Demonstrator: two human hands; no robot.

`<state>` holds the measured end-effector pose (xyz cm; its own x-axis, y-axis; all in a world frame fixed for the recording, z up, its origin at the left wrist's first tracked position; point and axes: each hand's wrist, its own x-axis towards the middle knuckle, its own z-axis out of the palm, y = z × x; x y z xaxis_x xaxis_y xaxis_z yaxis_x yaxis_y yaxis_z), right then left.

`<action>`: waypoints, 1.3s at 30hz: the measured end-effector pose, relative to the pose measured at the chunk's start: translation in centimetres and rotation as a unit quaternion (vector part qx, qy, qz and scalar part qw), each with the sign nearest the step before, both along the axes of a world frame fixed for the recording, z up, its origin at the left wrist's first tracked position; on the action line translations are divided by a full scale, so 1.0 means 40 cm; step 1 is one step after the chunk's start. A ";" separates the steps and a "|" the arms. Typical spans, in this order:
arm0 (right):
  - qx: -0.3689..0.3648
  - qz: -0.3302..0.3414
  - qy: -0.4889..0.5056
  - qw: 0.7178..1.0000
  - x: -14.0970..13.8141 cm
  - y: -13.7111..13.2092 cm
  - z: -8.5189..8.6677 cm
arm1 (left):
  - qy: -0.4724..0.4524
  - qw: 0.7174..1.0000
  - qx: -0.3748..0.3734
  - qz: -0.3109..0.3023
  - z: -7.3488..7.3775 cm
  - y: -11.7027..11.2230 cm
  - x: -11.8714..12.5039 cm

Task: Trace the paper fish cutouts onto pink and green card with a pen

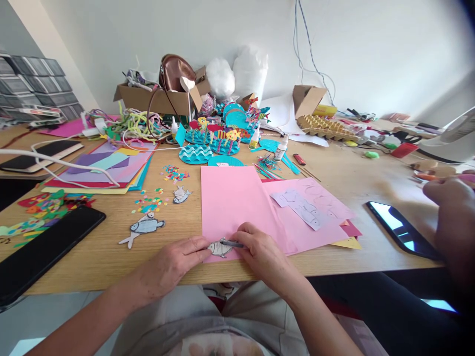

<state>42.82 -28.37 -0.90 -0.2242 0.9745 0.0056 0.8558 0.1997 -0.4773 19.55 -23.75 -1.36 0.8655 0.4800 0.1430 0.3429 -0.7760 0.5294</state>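
A grey paper fish cutout [220,248] with drawn lines lies on the near edge of a sheet of pink paper [232,198]. My left hand [181,259] rests flat, fingers stretched out, with its fingertips at the fish's left end. In my right hand [260,249] is a slim grey pencil [233,244], its tip over the fish's upper edge. Other fish cutouts lie to the left: one larger [144,226] and one smaller [181,194]. On the right, a pale sheet with drawn fish [302,208] sits on another pink sheet [326,190].
Paper confetti [150,200] and a stack of coloured paper [100,170] are at left, near a black phone [52,252]. Glue bottles [281,149] and blue fish crafts [218,141] stand behind. Another person's hand [454,207] is at right, by a lit phone [401,230].
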 end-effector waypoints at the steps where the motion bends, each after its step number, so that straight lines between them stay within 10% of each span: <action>1: 0.001 0.000 -0.002 1.000 0.000 -0.001 0.000 | 0.000 1.000 -0.001 -0.004 0.001 0.002 -0.001; 13: -0.021 -0.009 -0.007 1.000 -0.007 -0.005 0.022 | 0.016 0.991 0.129 -0.022 -0.017 0.003 -0.002; 22: 0.120 -0.135 0.060 0.982 0.072 -0.036 0.067 | 0.008 0.985 0.169 -0.029 -0.030 0.007 -0.007; 39: -0.013 -0.049 0.018 0.999 -0.006 -0.036 0.020 | -0.012 0.983 0.184 -0.020 -0.038 0.007 -0.010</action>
<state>42.57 -29.81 -0.10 -0.1273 0.9918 -0.0133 0.8531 0.1026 -0.5115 19.14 -23.47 -2.86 0.8773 0.3574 0.3203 0.2986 -0.9290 0.2186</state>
